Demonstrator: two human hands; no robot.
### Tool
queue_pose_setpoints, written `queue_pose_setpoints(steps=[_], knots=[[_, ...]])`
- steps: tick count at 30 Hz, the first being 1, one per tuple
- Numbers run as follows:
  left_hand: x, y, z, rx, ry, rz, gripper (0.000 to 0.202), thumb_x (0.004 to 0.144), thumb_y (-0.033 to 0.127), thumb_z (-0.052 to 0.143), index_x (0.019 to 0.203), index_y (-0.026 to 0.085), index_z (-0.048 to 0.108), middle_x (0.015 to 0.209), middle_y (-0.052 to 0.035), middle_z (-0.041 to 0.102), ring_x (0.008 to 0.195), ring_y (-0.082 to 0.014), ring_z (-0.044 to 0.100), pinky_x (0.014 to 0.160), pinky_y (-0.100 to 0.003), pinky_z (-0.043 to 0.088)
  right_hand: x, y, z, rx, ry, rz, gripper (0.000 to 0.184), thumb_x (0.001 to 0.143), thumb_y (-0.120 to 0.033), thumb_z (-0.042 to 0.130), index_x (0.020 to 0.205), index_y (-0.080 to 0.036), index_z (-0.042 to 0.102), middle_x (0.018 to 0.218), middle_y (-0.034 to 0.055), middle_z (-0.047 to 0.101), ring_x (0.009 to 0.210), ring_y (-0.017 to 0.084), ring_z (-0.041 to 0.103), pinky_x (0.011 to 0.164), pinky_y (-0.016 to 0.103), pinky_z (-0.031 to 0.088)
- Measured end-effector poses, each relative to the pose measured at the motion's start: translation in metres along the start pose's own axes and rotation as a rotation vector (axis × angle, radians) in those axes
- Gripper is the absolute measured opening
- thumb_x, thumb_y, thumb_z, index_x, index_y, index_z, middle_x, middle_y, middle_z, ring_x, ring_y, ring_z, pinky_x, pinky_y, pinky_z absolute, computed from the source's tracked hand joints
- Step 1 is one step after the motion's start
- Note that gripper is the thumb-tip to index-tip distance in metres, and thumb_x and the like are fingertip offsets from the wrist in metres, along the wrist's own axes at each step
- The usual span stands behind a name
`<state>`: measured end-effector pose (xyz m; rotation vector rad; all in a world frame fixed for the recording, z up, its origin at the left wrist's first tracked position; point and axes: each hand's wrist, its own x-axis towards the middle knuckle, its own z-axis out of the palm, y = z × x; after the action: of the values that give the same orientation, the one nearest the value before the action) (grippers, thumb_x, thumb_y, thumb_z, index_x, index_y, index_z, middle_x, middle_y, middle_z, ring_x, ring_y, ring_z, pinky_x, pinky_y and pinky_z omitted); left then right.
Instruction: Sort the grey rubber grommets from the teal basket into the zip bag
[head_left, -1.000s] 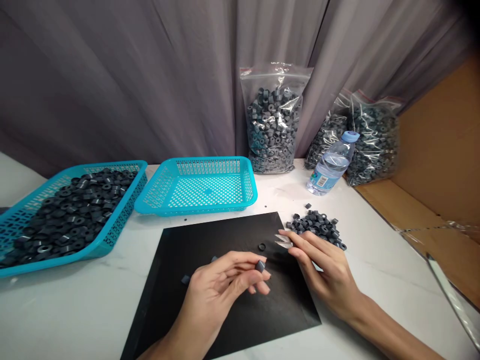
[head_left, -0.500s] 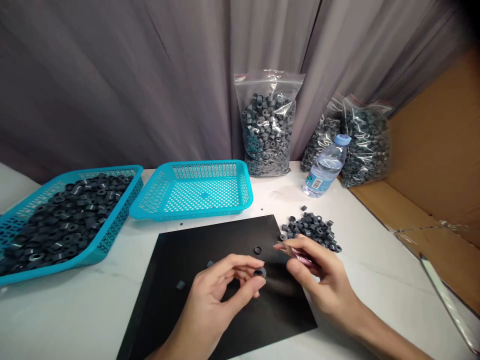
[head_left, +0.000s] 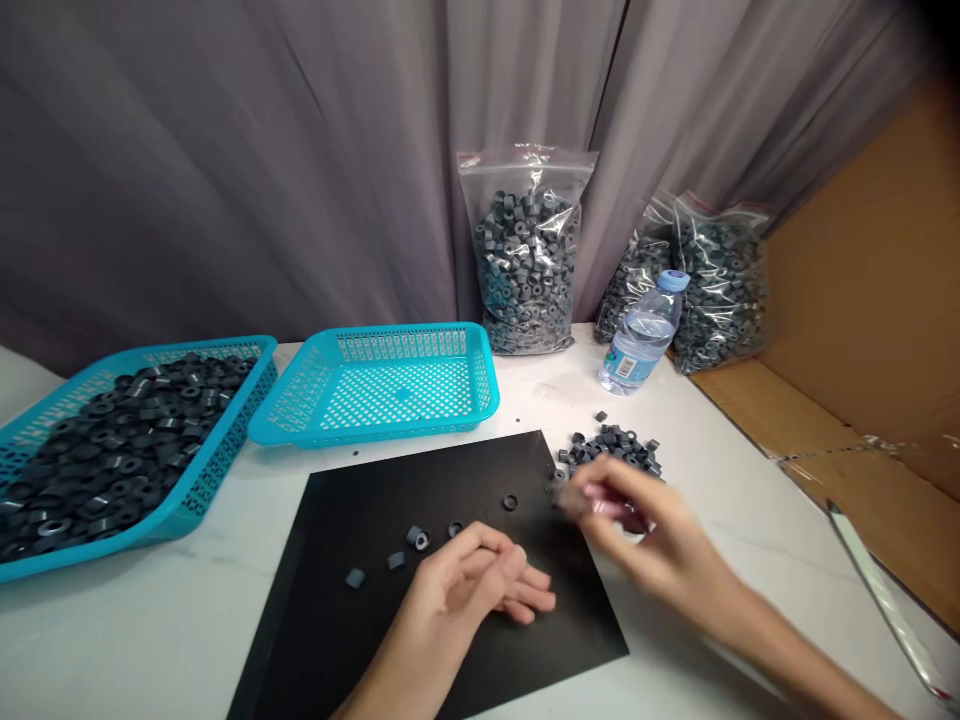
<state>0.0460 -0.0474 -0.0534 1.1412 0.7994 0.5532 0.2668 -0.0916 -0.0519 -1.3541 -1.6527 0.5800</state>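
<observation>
Over the black mat (head_left: 300,620) is my left hand (head_left: 480,585), closed, its thumb pressed against the index finger and the other fingers half stretched; whatever it may hold is hidden. My right hand (head_left: 645,535) is closed round a small pink-handled tool (head_left: 604,503), smeared by motion at its tip, above the mat's right edge. Left of my left hand lie a grey cylindrical piece (head_left: 355,578), another grey piece (head_left: 396,561) and a pair (head_left: 418,538) side by side. One thin dark ring (head_left: 455,528) touches the hand's outline; a second ring (head_left: 510,502) lies farther back.
A pile of grey pieces (head_left: 615,448) sits beyond my right hand. At left stands a blue basket (head_left: 191,500) full of pieces, beside a second blue basket (head_left: 375,437). Behind are a filled zip bag (head_left: 529,260), more bags (head_left: 720,290), a water bottle (head_left: 641,345) and cardboard (head_left: 847,330).
My left hand has drawn its fingers together and turned; the grey ring-shaped piece at its fingertips no longer shows. My right hand has shifted slightly with the tool. The view has moved a little.
</observation>
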Motion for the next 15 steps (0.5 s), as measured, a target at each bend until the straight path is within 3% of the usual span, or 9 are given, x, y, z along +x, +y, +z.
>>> queue_pose_setpoints(steps=[2, 4, 7, 10, 13, 15], knots=[[-0.002, -0.004, 0.002, 0.079, -0.009, -0.012, 0.033, 0.095, 0.047, 0.059, 0.08, 0.018, 0.057, 0.08, -0.0066, 0.078, 0.072, -0.019, 0.075, 0.064, -0.025, 0.054, 0.008, 0.012, -0.026, -0.083, 0.112, 0.16, 0.017, 0.094, -0.034, 0.057, 0.096, -0.018, 0.062, 0.079, 0.0022, 0.062, 0.067, 0.015, 0.056, 0.06, 0.025, 0.045], [-0.005, -0.008, 0.005, 0.238, -0.062, 0.002, 0.033, 0.097, 0.045, 0.055, 0.078, 0.019, 0.06, 0.077, -0.005, 0.076, 0.069, -0.0171, 0.073, 0.063, -0.024, 0.051, 0.014, 0.028, -0.05, -0.246, 0.164, 0.331, 0.028, 0.092, -0.045, 0.059, 0.088, -0.018, 0.063, 0.07, 0.0001, 0.058, 0.062, 0.014, 0.052, 0.056, 0.025, 0.039], [-0.009, -0.012, 0.009, 0.548, -0.188, 0.13, 0.025, 0.096, 0.036, 0.057, 0.081, 0.02, 0.069, 0.087, -0.004, 0.076, 0.08, -0.0168, 0.071, 0.072, -0.023, 0.051, 0.018, 0.049, -0.071, -0.366, 0.074, 0.447, 0.034, 0.089, -0.052, 0.059, 0.08, -0.019, 0.062, 0.06, -0.0033, 0.048, 0.055, 0.013, 0.042, 0.053, 0.026, 0.033], [-0.011, -0.01, 0.007, 0.741, -0.247, 0.252, 0.012, 0.093, 0.027, 0.062, 0.094, 0.024, 0.073, 0.107, -0.0032, 0.073, 0.095, -0.0177, 0.07, 0.085, -0.023, 0.05, 0.017, 0.057, -0.074, -0.342, -0.02, 0.442, 0.037, 0.088, -0.054, 0.061, 0.077, -0.019, 0.061, 0.059, -0.0037, 0.045, 0.055, 0.013, 0.04, 0.053, 0.027, 0.032], [-0.006, -0.003, 0.0, 0.882, -0.144, 0.343, 0.018, 0.095, 0.024, 0.06, 0.109, 0.029, 0.071, 0.116, -0.0015, 0.069, 0.107, -0.0187, 0.066, 0.095, -0.027, 0.048, 0.017, 0.051, -0.071, -0.318, 0.017, 0.404, 0.039, 0.087, -0.056, 0.061, 0.08, -0.018, 0.064, 0.061, -0.0023, 0.049, 0.056, 0.014, 0.043, 0.053, 0.026, 0.033], [0.003, 0.004, -0.007, 1.011, -0.007, 0.457, 0.018, 0.096, 0.025, 0.059, 0.11, 0.029, 0.068, 0.115, -0.0019, 0.068, 0.109, -0.0207, 0.064, 0.099, -0.035, 0.046, 0.018, 0.046, -0.068, -0.302, 0.165, 0.357, 0.038, 0.09, -0.054, 0.059, 0.086, -0.017, 0.068, 0.068, 0.0009, 0.059, 0.06, 0.015, 0.05, 0.056, 0.027, 0.038]])
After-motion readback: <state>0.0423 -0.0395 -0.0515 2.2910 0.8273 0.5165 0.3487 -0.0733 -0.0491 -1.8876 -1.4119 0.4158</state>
